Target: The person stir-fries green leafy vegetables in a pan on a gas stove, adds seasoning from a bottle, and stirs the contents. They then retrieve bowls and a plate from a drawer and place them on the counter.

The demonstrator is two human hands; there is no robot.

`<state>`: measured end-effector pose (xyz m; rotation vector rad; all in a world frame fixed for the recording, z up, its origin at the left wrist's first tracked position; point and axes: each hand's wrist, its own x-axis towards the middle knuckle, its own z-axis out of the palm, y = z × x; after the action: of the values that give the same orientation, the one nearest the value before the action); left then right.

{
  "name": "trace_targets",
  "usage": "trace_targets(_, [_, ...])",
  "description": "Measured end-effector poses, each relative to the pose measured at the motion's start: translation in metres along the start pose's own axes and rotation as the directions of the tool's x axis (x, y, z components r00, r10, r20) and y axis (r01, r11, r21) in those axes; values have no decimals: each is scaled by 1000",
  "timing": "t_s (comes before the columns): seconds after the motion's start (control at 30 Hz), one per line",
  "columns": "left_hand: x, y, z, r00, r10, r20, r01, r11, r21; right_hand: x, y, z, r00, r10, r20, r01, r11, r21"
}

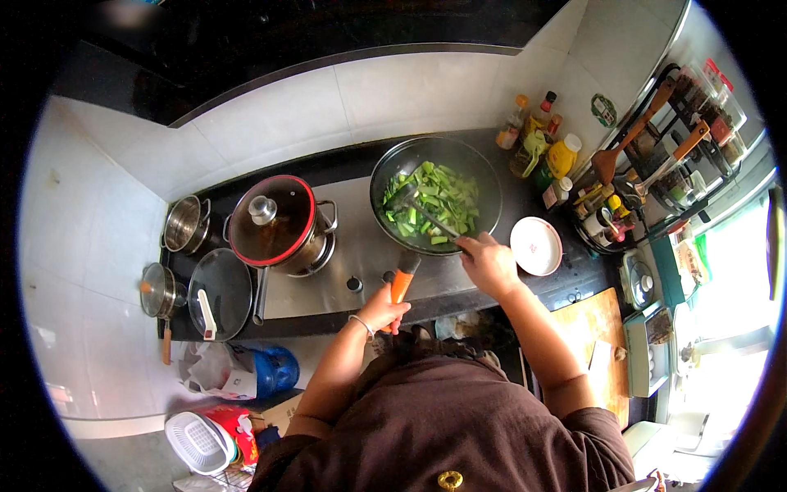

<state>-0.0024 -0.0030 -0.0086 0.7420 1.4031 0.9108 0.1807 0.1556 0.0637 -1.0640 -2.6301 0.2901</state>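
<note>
Chopped green leafy vegetables (446, 194) lie in a black wok (486, 166) on the stainless-steel gas hob (350, 215). My left hand (382, 310) grips the wok's orange handle (402, 284) near the counter's front edge. Closed around the dark shaft of a spatula (438, 221) is my right hand (490, 264), at the wok's lower right rim. The spatula's head rests among the greens, on their left side. A white plate (536, 246) with a red mark sits just right of my right hand.
A red-rimmed glass lid (289, 230) covers a steel pot (310, 255) on the left burner. Farther left are a loose glass lid (220, 295) and small pots (186, 224). Sauce bottles (561, 157) stand back right, beside a spice rack (652, 178). A wooden cutting board (605, 326) holds a cleaver (599, 360).
</note>
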Motion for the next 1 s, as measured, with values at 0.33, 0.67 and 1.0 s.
trace_targets(0.33, [-1,0,1,1000,-11,-7,11,1000,-6,5,28,-6,989,145,19,-146,988,59])
trace_targets(0.67, [0,-2,-1,1000,-26,3,26,1000,-11,-5,25,-9,987,135,89,-141,988,67])
trace_targets(1.0, [-1,-2,0,1000,-21,-9,21,1000,-12,7,27,-10,989,150,16,-151,982,116])
